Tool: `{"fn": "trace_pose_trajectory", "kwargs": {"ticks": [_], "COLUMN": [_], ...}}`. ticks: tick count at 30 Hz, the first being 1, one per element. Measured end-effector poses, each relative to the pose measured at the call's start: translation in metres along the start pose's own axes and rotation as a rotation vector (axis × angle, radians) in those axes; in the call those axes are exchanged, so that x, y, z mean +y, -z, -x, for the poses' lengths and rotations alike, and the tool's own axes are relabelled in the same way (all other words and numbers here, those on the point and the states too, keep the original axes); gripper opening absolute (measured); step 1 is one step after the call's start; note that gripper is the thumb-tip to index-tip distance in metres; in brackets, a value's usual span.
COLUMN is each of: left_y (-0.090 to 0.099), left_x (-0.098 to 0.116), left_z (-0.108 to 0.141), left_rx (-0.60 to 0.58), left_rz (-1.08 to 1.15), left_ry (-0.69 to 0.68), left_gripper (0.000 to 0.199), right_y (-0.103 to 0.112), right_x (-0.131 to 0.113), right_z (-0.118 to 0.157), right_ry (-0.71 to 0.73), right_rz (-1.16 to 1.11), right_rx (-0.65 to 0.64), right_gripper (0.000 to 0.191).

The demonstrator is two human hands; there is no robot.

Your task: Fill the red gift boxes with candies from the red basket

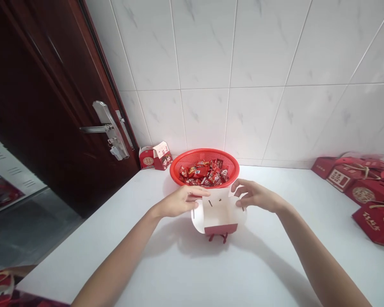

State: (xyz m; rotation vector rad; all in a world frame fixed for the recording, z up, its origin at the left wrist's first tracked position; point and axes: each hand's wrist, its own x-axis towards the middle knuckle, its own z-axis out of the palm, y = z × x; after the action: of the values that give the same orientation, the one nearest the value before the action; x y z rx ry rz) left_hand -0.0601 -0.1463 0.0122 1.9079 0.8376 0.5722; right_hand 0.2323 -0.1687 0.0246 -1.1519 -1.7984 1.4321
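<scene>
An opened red gift box with a white inside stands in the middle of the white table, its flaps spread outward. My left hand is at the box's left flap, fingers apart, with the thumb by the flap's edge. At the right flap is my right hand, its fingers curved and parted, the thumb touching the flap near a slot. Just behind the box sits a red plastic basket holding many red-wrapped candies. Short red cords hang at the box's front.
Several red boxes are heaped at the table's right edge. Two small boxes stand by the tiled wall, left of the basket. A dark red door is at the left. More red items show at lower left.
</scene>
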Motion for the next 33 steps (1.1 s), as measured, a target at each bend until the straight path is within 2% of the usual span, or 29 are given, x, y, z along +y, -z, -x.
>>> {"fn": "trace_pose_trajectory", "kwargs": {"ticks": [4, 10, 14, 19, 22, 26, 30, 32, 33], "left_y": [0.006, 0.010, 0.011, 0.011, 0.015, 0.035, 0.063, 0.068, 0.067], "left_x": [-0.018, -0.030, -0.026, -0.008, 0.003, 0.006, -0.002, -0.008, -0.011], "left_z": [-0.001, 0.005, 0.007, 0.007, 0.006, -0.006, -0.045, -0.073, -0.087], "left_rx": [-0.074, -0.141, -0.197, -0.258, -0.254, -0.073, 0.116, 0.102, 0.020], "left_rz": [0.144, 0.156, 0.099, 0.024, 0.012, -0.093, -0.282, -0.462, -0.570], "left_ry": [0.053, 0.137, 0.119, 0.045, 0.014, -0.049, 0.023, 0.113, 0.121], "left_gripper": [0.047, 0.045, 0.039, 0.036, 0.034, 0.033, 0.044, 0.055, 0.064], "right_y": [0.005, 0.010, 0.011, 0.008, 0.009, 0.017, 0.018, 0.009, 0.003], "right_x": [0.016, 0.030, 0.032, 0.033, 0.036, 0.045, 0.071, 0.089, 0.097], "right_z": [-0.013, -0.018, -0.019, -0.023, -0.025, -0.029, -0.041, -0.051, -0.055], "right_ry": [0.008, 0.013, 0.055, 0.173, 0.229, 0.246, 0.173, 0.115, 0.092], "right_rz": [-0.037, -0.066, -0.080, -0.110, -0.151, -0.245, -0.294, -0.322, -0.344], "right_rx": [-0.103, -0.196, -0.252, -0.279, -0.214, -0.002, 0.084, 0.120, 0.147], "right_gripper": [0.027, 0.027, 0.029, 0.035, 0.035, 0.030, 0.031, 0.033, 0.035]}}
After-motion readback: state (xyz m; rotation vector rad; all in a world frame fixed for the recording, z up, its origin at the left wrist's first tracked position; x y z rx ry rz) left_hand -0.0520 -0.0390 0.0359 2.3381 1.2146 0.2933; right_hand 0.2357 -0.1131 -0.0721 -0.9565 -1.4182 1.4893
